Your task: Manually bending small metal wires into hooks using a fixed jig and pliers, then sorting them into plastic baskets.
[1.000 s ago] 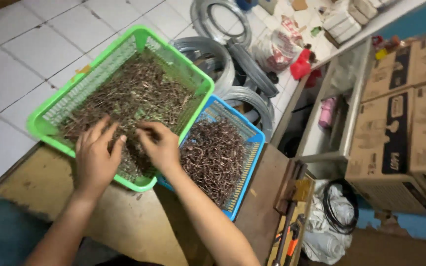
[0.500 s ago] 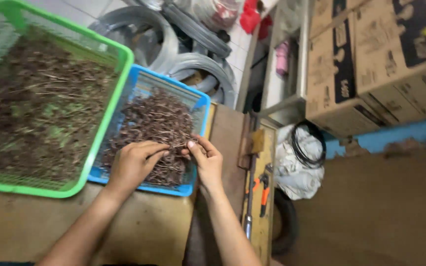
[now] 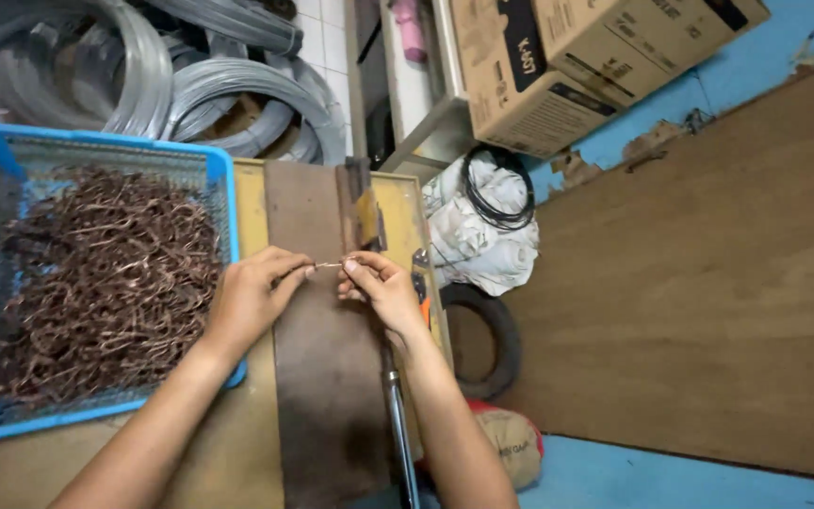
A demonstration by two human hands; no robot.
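Head view: a single short piece of brown wire (image 3: pixel 328 265) is pinched at its two ends between the fingertips of the left hand (image 3: pixel 252 297) and the right hand (image 3: pixel 383 290), and it is held level just above a dark metal plate (image 3: pixel 317 377) laid on the yellow workbench (image 3: pixel 405 212). Just beside the left hand a blue basket (image 3: pixel 96 143) is seen heaped with tangled brown wire pieces (image 3: pixel 105 283), so most of the pile is judged untouched, only one piece being worked. Farther off, grey wire coils (image 3: pixel 190 94) and cardboard boxes (image 3: pixel 558 66) are stacked.
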